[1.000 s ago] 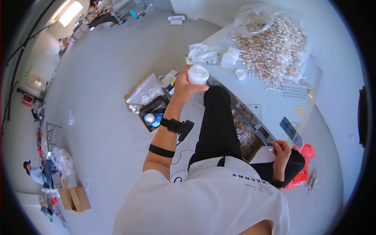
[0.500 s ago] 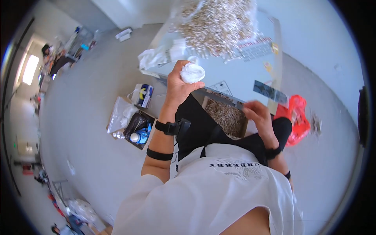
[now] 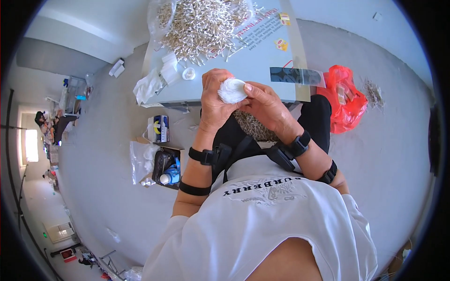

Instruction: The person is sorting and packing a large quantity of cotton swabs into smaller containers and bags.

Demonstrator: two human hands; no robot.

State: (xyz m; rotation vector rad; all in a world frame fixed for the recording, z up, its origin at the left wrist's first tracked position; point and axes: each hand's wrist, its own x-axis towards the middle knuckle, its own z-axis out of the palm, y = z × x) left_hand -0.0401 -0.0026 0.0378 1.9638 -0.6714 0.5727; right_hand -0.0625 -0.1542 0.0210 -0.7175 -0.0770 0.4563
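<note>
Above the table's near edge, my left hand (image 3: 216,100) wraps round a white roll (image 3: 231,91), fluffy or finely creased at its end. I cannot make out its material. From the other side my right hand (image 3: 269,105) closes on it, with the thumb and fingertips pinching its right edge. A heap of white-tipped cotton swabs (image 3: 201,30) spills out of a clear plastic bag on the pale table (image 3: 234,61). Left of my hands a small round white piece (image 3: 188,73) lies beside crumpled white plastic bags (image 3: 149,86).
Below the table edge, between my legs, is a box of loose swabs (image 3: 255,125). A dark patterned strip (image 3: 295,76) juts from the table's right edge. A red plastic bag (image 3: 346,100) stands right; a carton with a blue bottle (image 3: 171,175) sits left. People work far left.
My right hand has come up from beside the table edge and now grips the white roll together with my left. The view has shifted, so the table appears further left.
</note>
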